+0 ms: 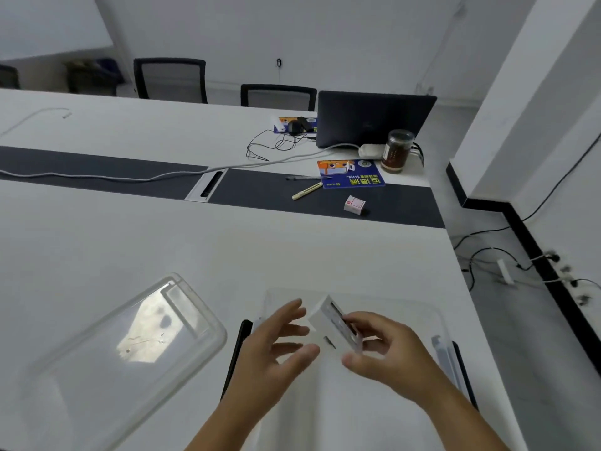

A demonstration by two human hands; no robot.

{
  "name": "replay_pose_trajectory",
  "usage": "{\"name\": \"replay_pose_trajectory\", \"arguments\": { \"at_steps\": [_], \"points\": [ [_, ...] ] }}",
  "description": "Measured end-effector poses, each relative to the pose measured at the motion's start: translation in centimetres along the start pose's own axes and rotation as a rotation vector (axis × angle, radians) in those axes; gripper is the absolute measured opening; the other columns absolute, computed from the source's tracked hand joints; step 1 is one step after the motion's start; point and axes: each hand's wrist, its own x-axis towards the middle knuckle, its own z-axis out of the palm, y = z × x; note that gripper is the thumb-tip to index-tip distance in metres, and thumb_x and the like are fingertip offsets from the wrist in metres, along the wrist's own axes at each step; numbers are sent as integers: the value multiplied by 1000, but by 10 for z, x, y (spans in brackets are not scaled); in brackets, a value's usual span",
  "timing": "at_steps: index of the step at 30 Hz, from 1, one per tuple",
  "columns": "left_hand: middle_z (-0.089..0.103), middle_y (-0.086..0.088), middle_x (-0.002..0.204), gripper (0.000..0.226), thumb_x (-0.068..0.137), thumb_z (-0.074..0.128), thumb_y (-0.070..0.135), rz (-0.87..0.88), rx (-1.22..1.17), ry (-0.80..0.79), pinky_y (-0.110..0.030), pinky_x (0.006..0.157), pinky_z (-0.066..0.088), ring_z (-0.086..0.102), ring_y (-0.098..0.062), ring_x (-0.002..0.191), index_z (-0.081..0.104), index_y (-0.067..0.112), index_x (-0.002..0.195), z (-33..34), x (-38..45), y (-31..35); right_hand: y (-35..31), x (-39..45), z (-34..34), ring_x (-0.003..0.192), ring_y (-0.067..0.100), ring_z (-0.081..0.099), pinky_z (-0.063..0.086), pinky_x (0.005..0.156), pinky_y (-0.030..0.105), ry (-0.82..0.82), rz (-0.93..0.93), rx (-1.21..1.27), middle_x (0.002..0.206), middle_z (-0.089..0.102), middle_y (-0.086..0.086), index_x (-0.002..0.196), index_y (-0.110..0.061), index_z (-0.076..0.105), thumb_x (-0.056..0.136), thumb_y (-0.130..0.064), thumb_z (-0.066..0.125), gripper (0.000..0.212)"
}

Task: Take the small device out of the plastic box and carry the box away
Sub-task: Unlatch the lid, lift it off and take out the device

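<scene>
fingers (353,320) of right hand (380,346) pinch tilted white device (328,330)

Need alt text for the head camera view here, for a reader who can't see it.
A person's right hand holds a small white device above an open clear plastic box on a white desk, the left hand open beside it. The box's clear lid lies to the left; a laptop sits farther back.

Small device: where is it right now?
Head view, bottom centre-right: the small device is held by the right hand above the clear plastic box, with the open left hand just beside it.
</scene>
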Motion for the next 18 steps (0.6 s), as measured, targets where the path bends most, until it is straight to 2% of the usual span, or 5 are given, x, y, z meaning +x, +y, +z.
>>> {"name": "replay_pose_trajectory", "arguments": {
  "at_steps": [4,7,11,14,18],
  "points": [
    [67,-9,95,43,72,68,0,-10,-59,-38,-13,67,52,66,-5,80,60,35,93,13,8,9,1,-4,4,78,-1,64,50,64,12,67,5,96,83,68,-12,73,-39,67,47,-31,73,28],
    [67,-14,91,42,71,67,-4,-69,-115,-35,-14,66,52,66,-8,81,61,33,91,17,13,8,5,-4,8,76,1,65,49,64,14,93,36,133,89,66,-8,73,-39,66,51,-26,71,26],
    [65,-23,96,41,72,63,-10,-134,-205,-66,-14,67,53,65,-22,87,63,26,92,16,16,5,11,-3,12,77,-1,64,50,64,14,123,49,141,89,66,-7,75,-40,65,50,-29,74,29],
    [74,-9,82,41,73,59,-15,-189,-300,-83,-13,61,52,69,-9,74,64,20,92,14,17,3,16,-1,14,78,2,66,53,67,18,144,90,154,80,71,-9,70,-40,67,43,-39,73,28],
    [77,1,76,35,75,57,-14,-229,-359,-109,-16,64,54,70,-9,75,66,13,95,13,17,1,25,2,16,79,7,69,53,66,17,150,142,215,77,75,-16,71,-36,70,39,-42,73,33]
  ]
}}
